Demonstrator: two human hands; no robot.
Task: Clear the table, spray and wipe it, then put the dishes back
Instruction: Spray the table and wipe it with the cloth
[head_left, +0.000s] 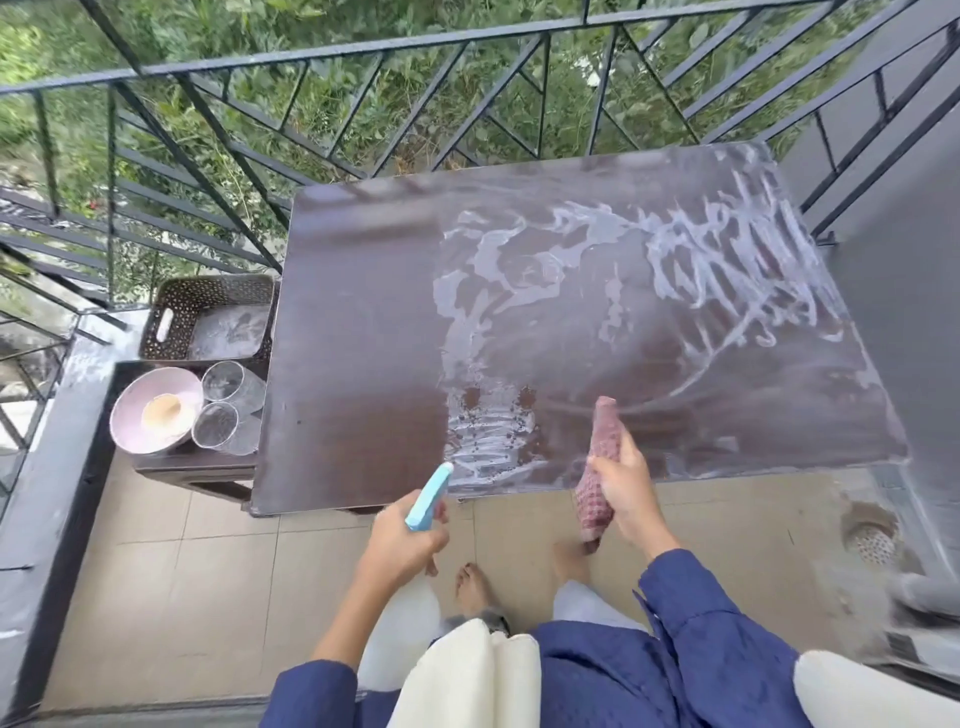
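The dark brown table (353, 322) has white foamy streaks over its middle and right part; its left third is dry. My left hand (400, 540) grips a spray bottle (428, 496) with a light blue head, its nozzle at the table's near edge. My right hand (623, 483) grips a bunched pink cloth (602, 447) that hangs over the near edge, its top end above the wet surface. A pink bowl (150, 410) and two clear glasses (228, 405) stand on a low dark surface left of the table.
A dark perforated basket (208, 312) sits behind the dishes at the left. A black metal railing (363, 104) runs around the balcony with greenery beyond. A grey wall (909, 260) is at the right, a floor drain (872, 538) below it. My bare feet stand on beige tiles.
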